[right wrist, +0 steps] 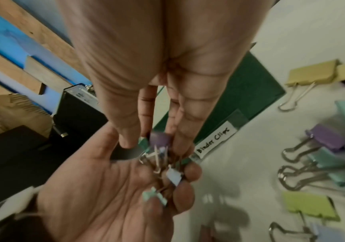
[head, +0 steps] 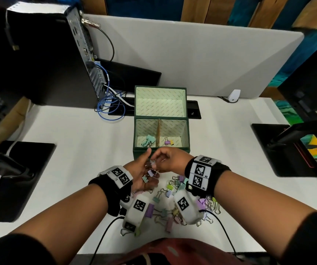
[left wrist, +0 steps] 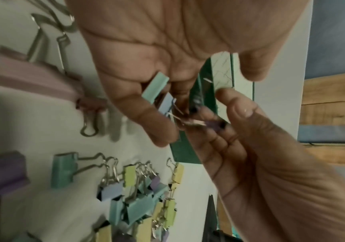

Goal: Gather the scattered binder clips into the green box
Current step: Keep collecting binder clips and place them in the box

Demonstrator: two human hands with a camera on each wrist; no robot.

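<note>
Purple small binder clip [right wrist: 160, 138] is pinched in the right hand [head: 170, 159] fingertips, over the cupped left hand [head: 144, 174], which cradles mint and blue clips. Most clips [head: 175, 203] lie on the white desk [head: 77, 134], near the green box [head: 161, 134]. Recommended: seat the clip in the palm, then empty the handful over one compartment.
</note>
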